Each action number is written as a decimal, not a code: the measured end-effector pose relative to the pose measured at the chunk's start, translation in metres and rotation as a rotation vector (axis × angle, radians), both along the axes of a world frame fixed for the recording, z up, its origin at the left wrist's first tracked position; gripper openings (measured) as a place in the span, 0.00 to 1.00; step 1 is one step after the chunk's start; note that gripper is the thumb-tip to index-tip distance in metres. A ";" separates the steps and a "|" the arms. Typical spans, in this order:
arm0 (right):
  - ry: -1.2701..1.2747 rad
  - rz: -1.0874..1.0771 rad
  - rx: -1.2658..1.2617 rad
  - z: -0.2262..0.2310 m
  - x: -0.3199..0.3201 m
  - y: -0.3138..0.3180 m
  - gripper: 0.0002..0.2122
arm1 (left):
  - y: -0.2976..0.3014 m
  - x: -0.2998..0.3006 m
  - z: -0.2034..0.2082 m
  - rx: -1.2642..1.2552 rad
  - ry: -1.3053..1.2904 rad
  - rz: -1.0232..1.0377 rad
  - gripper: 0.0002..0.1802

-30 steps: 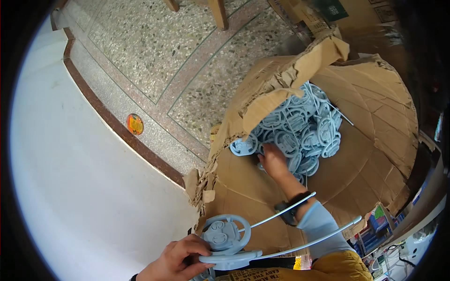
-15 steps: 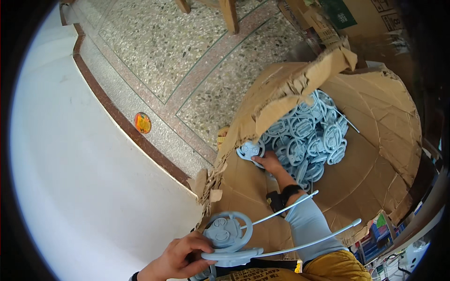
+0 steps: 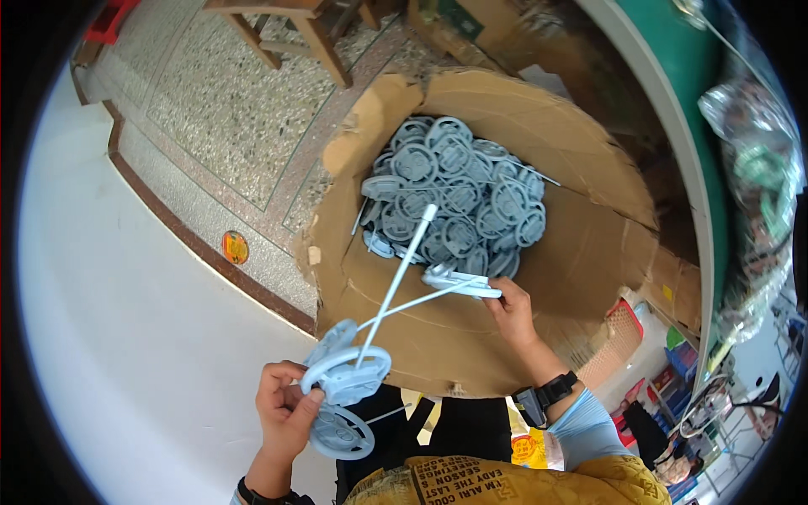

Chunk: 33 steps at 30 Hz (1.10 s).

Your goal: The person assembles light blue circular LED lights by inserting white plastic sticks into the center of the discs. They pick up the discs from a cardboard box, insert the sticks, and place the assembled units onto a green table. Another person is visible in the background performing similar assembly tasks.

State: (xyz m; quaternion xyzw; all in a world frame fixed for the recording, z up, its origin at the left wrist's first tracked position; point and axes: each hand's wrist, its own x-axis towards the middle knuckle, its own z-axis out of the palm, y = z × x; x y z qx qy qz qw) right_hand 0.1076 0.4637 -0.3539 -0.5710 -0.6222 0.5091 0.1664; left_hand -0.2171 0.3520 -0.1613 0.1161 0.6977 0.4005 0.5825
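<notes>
Light-blue plastic steering-wheel-shaped pieces (image 3: 349, 383) with thin stems: a small bunch is at my left hand (image 3: 286, 404), out in front of the near edge of the box. Left thumb and fingers are closed on the rims; looks like three wheels stacked at different tilts, the lowest hanging below the fingers. One long stem with a pale tip angles up from the bunch over the box.

Right hand (image 3: 515, 316) is pinched on the edge of a single light-blue wheel piece (image 3: 467, 284), seen nearly edge-on, raised clear of the pile and apart from the left hand.

Progress as I read it: the left bunch is gathered, the right-hand piece is out but not yet with it. Most are left: a big jumbled pile of light-blue wheels (image 3: 459, 198) in the open brown cardboard box (image 3: 581, 252).

Can't make out: whether the stem crossing between my hands belongs to the right piece or the left bunch; exact count on the left, since wheels overlap and fingers cover the rims; right fingertips, partly behind the wheel; pile depth, lower layers buried. Left forearm is cut off at the lower edge.
</notes>
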 end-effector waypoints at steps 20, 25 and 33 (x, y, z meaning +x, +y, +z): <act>-0.245 0.069 0.358 0.122 0.042 0.022 0.12 | 0.011 0.029 0.042 -0.026 0.014 -0.105 0.15; -0.283 0.031 0.309 0.134 0.055 0.010 0.13 | 0.016 0.037 0.057 -0.020 0.090 -0.146 0.16; 0.110 -0.176 0.004 0.204 0.046 -0.024 0.18 | 0.043 0.077 0.093 0.232 0.239 -0.487 0.22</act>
